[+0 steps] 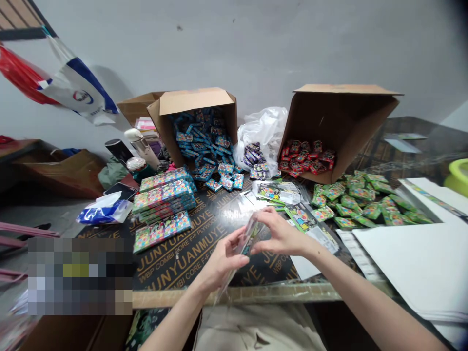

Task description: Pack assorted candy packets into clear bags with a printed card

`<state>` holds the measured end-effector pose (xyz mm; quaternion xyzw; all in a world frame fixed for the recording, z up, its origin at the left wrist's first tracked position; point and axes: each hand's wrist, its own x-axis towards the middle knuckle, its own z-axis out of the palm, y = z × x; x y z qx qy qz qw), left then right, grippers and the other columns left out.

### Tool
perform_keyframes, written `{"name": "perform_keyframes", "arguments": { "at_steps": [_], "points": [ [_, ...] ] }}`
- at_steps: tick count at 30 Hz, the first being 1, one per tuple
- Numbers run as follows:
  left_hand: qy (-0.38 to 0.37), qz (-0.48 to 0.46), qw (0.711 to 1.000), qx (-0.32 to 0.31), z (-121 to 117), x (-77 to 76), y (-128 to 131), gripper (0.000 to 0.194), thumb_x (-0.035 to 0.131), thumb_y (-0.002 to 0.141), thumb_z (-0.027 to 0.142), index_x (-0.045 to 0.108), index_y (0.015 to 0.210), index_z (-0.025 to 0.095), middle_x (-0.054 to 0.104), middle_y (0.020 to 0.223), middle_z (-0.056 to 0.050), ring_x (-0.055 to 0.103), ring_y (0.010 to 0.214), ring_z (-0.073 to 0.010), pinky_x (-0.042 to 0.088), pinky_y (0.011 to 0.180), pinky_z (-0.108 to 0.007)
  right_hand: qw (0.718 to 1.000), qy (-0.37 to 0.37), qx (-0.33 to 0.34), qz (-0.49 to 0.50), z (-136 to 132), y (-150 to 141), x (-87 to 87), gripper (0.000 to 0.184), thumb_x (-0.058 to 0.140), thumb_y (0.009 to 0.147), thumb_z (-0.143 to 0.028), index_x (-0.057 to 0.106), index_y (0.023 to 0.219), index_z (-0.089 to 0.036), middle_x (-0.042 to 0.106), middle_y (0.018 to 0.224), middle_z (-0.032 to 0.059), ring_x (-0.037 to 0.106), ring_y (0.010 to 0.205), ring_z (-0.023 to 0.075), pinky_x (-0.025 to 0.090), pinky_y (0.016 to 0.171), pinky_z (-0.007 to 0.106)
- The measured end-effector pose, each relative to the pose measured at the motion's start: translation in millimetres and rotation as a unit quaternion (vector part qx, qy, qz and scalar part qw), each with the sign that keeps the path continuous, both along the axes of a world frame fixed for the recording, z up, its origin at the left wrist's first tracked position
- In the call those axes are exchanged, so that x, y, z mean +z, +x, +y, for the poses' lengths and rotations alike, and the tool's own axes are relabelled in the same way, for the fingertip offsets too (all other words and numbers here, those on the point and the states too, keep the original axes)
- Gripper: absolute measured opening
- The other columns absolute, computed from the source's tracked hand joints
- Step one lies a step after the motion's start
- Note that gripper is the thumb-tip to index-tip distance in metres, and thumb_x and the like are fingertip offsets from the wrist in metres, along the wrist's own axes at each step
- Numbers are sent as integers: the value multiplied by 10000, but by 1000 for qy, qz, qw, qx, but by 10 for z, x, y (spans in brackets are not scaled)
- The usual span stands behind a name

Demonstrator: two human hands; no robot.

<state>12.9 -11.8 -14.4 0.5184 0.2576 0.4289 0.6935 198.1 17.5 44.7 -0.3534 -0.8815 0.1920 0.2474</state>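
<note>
Between my hands, over the near middle of the table, is a clear plastic bag [249, 235], tilted, its loose end hanging toward my lap. My left hand [227, 257] grips its left side between thumb and fingers. The fingers of my right hand [280, 235] pinch the bag's right side near the top. Something dark and greenish shows inside, too blurred to name. Just beyond, flat printed bags [280, 192] lie in a loose pile, and another printed bag [309, 219] rests right of my right hand.
Stacked colourful packs [164, 195] stand at left. One tipped carton [197, 103] spills blue packets [204, 141]; another carton [340, 112] holds red packets [307, 156]. Purple packets [254, 156] sit in a white plastic bag [265, 126]. Green packets [360, 197] and white sheets [398, 258] lie right.
</note>
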Motion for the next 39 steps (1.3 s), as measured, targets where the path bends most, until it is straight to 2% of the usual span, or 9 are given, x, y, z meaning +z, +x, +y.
{"name": "perform_keyframes", "arguments": {
  "at_steps": [5, 9, 13, 15, 20, 24, 29, 34, 39],
  "points": [
    [10, 38, 999, 16, -54, 98, -11, 398, 619, 731, 324, 612, 1082, 137, 640, 1029, -71, 553, 969, -232, 381, 904, -330, 996, -58, -44, 53, -23, 29, -65, 678, 761, 579, -369, 472, 1180, -245, 569, 980, 35, 492, 915, 215, 394, 828, 358],
    [-76, 18, 995, 66, -39, 47, -32, 309, 587, 758, 352, 651, 967, 134, 667, 824, -37, 570, 730, -154, 429, 699, -240, 949, -47, -147, 274, 22, -17, -248, 674, 751, 610, -329, 440, 1207, -290, 549, 1094, 38, 501, 1032, 216, 342, 953, 393],
    [-125, 34, 987, 94, -62, -22, -50, 289, 590, 756, 380, 667, 857, 120, 648, 720, -21, 522, 622, -113, 401, 605, -203, 893, -246, -119, 358, 34, -120, -474, 667, 703, 651, -398, 397, 1231, -273, 553, 1150, 75, 526, 1066, 229, 423, 891, 402],
    [-125, 40, 988, 86, -76, -21, -61, 300, 578, 763, 385, 665, 865, 117, 651, 754, -33, 533, 649, -126, 409, 628, -217, 884, -266, -122, 366, 9, -163, -518, 619, 693, 658, -402, 420, 1195, -259, 579, 1096, 74, 567, 988, 215, 457, 836, 382],
    [-68, 34, 997, 30, -73, 85, -120, 369, 623, 703, 333, 632, 1017, 141, 644, 927, -53, 555, 861, -208, 410, 804, -297, 917, 6, -214, 337, -47, -150, -332, 408, 727, 646, -309, 539, 998, -224, 592, 946, 33, 548, 884, 177, 413, 836, 333],
    [-20, 47, 998, -23, -72, 126, -117, 435, 644, 661, 313, 619, 1065, 151, 631, 965, -49, 529, 933, -240, 377, 861, -328, 980, -42, -65, 185, -21, -121, -139, 299, 750, 610, -364, 609, 810, -191, 604, 754, -3, 537, 751, 160, 390, 760, 308],
    [-17, 24, 999, -18, -98, 78, -106, 472, 663, 647, 326, 613, 1081, 148, 625, 1005, -49, 514, 970, -239, 349, 895, -321, 996, -75, 53, 8, -17, -69, -30, 215, 632, 742, -404, 641, 798, -197, 593, 740, -2, 500, 802, 165, 332, 832, 333],
    [-57, 61, 996, -2, -118, -5, -104, 324, 622, 727, 330, 662, 974, 125, 662, 870, -52, 555, 822, -183, 385, 778, -260, 994, -111, 8, -2, -39, -17, -63, 538, 645, 726, -375, 468, 1218, -248, 589, 993, 39, 468, 917, 207, 388, 806, 330],
    [-103, 73, 989, 78, -86, -48, -101, 315, 595, 743, 392, 666, 889, 123, 653, 742, -34, 548, 693, -153, 411, 687, -242, 963, -78, -139, 218, 17, -85, -276, 668, 722, 645, -323, 434, 1247, -296, 546, 1120, 37, 477, 1045, 213, 330, 959, 394]
  ]
}}
